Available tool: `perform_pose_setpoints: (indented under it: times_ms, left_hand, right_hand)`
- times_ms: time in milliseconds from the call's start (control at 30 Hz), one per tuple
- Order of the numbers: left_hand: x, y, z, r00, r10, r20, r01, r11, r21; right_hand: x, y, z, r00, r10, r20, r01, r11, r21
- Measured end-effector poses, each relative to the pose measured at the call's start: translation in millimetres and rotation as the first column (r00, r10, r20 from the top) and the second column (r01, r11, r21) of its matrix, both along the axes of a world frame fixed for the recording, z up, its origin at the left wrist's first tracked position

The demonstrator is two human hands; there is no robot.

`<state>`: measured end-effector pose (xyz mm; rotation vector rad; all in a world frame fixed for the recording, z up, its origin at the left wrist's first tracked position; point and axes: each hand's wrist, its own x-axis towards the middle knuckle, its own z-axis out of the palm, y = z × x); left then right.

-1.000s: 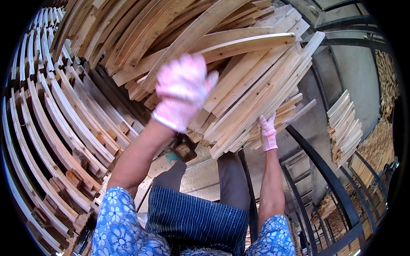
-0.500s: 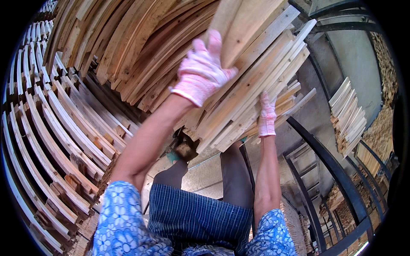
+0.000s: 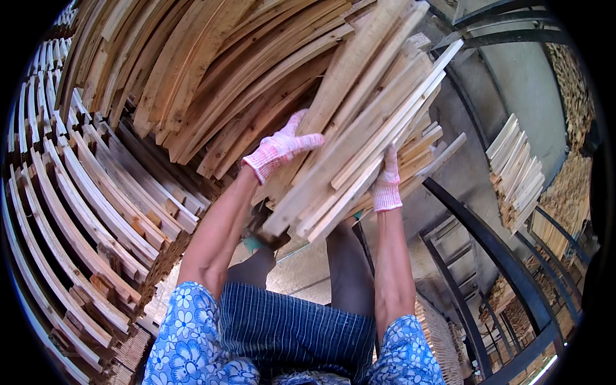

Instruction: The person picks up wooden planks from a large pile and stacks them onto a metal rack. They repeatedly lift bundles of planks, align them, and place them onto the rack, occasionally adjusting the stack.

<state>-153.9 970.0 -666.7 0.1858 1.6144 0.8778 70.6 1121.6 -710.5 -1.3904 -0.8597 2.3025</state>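
Observation:
A loose bundle of pale wooden boards (image 3: 359,138) slants up and to the right in front of me, its near ends above my knees. My left hand (image 3: 282,147), in a pink-and-white knitted glove, grips the bundle's left side. Its thumb lies toward the boards, and the other fingers are partly hidden by them. On the right side, my right hand (image 3: 387,181), gloved alike, clasps the bundle's edge, with most of its fingers out of sight behind the wood. More short wooden sticks (image 3: 427,151) show beyond my right hand.
A large pile of boards (image 3: 212,77) rises at far left. Stacked strips with gaps (image 3: 96,212) fill the left side. Black metal frames (image 3: 507,250) stand at right, near a small stack of sticks (image 3: 516,173) above the grey floor (image 3: 532,96).
My left hand has come down from the upper part of the boards to the bundle's left side. The boards have shifted and fanned slightly, and my right hand has moved slightly left.

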Motion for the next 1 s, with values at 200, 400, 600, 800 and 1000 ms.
perform_pose_setpoints:
  times_ms: [200,400,600,800,1000]
  left_hand:
    - [15,-15,4,0.990,-0.122,0.067,0.123,0.992,-0.018]
    - [22,-27,-55,0.945,0.094,0.313,-0.207,0.914,0.349]
    - [16,-39,43,0.736,0.124,0.666,-0.295,0.944,0.150]
    - [69,-105,81,0.788,0.251,0.562,-0.341,0.938,0.060]
    - [98,-147,166,0.767,0.237,0.597,-0.385,0.913,0.133]
  right_hand:
    - [22,-15,9,0.999,0.005,0.043,-0.002,0.996,-0.084]
    - [19,-28,-21,0.996,-0.082,-0.018,0.083,0.996,0.038]
    - [20,-62,37,0.988,-0.104,-0.118,0.094,0.991,-0.092]
    - [60,-116,97,0.963,-0.106,-0.247,0.041,0.966,-0.256]
    - [97,-156,173,0.972,-0.138,-0.191,0.075,0.950,-0.303]
